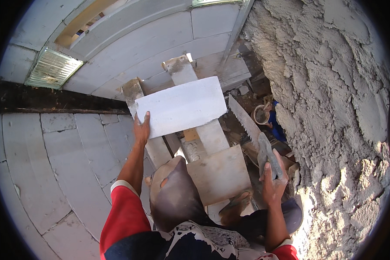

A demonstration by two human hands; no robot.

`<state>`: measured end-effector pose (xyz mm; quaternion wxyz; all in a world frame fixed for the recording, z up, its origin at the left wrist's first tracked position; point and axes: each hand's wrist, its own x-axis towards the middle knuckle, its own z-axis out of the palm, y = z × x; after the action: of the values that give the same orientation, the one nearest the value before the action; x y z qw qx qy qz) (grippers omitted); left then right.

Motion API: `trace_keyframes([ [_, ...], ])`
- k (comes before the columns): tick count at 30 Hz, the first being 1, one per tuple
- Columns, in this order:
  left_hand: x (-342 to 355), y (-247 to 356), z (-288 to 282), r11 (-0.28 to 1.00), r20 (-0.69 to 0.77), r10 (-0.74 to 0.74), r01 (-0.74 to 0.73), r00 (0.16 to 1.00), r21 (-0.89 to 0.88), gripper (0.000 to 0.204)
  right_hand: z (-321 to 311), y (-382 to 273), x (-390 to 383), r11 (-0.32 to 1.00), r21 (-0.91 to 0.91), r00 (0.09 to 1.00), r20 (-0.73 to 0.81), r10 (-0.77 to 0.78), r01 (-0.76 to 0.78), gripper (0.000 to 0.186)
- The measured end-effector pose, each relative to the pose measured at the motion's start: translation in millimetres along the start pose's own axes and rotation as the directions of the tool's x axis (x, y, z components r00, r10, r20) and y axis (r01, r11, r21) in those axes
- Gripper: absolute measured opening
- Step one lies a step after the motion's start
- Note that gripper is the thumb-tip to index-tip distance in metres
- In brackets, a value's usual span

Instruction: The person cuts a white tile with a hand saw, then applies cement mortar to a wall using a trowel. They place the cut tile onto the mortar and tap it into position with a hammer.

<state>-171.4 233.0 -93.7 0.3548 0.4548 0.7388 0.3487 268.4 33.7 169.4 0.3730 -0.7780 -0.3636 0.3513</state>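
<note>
My left hand (142,125) grips the left end of a white, light concrete block (182,104), which lies across two dusty board-like supports (211,136). My right hand (271,171) is closed round the worn grey handle of a handsaw (244,120). Its toothed blade points up and away from me, just right of the block's right end. My raised knee in dark trousers is below the block, beside a square dusty board (216,175).
Block walls (47,164) with glass block panels (54,67) and a dark beam (39,99) surround the left and back. Rough mortar (333,108) covers the right wall. Down below, a person in blue (276,125) is beside a bucket (261,113), amid rubble and boards.
</note>
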Motion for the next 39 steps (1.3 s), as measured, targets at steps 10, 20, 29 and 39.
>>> trace_keyframes([
  [10,-25,62,99,0.993,0.201,0.095,-0.078,0.975,-0.092,0.077,5,-1,17,0.973,-0.221,0.996,-0.051,-0.078,0.065,0.047],
  [20,-26,59,132,0.889,0.121,0.371,-0.390,0.921,0.241,0.076,8,30,-45,0.875,-0.299,0.900,-0.097,-0.425,0.381,0.046],
  [29,16,126,141,0.490,0.518,0.544,-0.751,0.660,0.443,0.074,73,-5,-14,0.947,-0.074,0.932,-0.165,-0.321,0.313,0.053],
  [39,23,131,162,0.503,0.516,0.396,-0.650,0.760,0.570,0.062,111,11,12,0.927,0.014,0.925,-0.074,-0.373,0.375,0.053],
])
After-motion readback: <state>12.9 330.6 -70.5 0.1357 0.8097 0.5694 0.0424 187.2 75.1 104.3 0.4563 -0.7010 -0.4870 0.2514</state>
